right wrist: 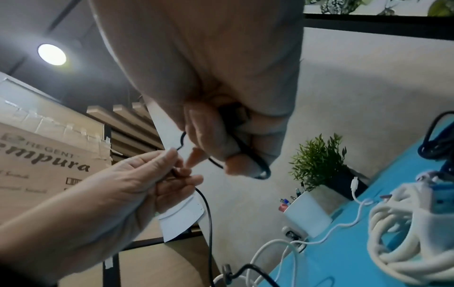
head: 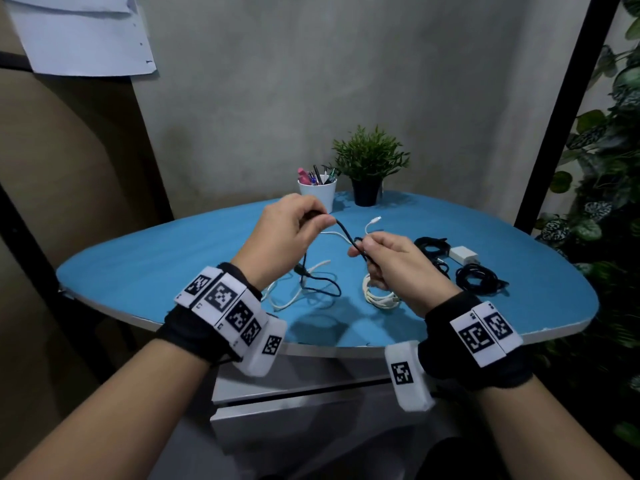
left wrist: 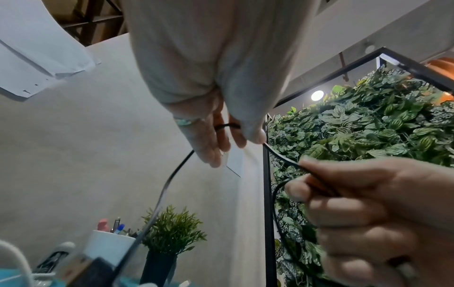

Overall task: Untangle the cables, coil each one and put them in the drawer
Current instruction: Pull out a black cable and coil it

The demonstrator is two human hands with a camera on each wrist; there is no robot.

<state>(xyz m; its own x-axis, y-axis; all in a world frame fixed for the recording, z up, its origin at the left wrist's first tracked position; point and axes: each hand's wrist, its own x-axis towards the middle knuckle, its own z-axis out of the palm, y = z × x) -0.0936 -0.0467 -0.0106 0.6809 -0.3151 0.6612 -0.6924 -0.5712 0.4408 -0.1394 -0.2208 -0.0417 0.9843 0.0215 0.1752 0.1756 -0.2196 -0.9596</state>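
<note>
Head view: the left hand (head: 287, 226) and right hand (head: 388, 258) are both raised above the blue desk (head: 156, 265), each pinching the same black cable (head: 348, 233), w/ a short part stretched between them and the rest hanging to a loose loop on the desk below the left hand, next to a loose white cable (head: 294, 296); a coiled white cable (head: 377, 296) lies under the right hand, and two black coils (head: 478, 277) plus a white charger (head: 462, 254) lie to the right of it. Left wrist view: thumb and fingers (left wrist: 211, 136) of the left hand close on the black cable, which runs over to the right hand's fingertips. Right wrist view: the right hand's fingers curl around the cable, the left hand pinches it just beside.
</note>
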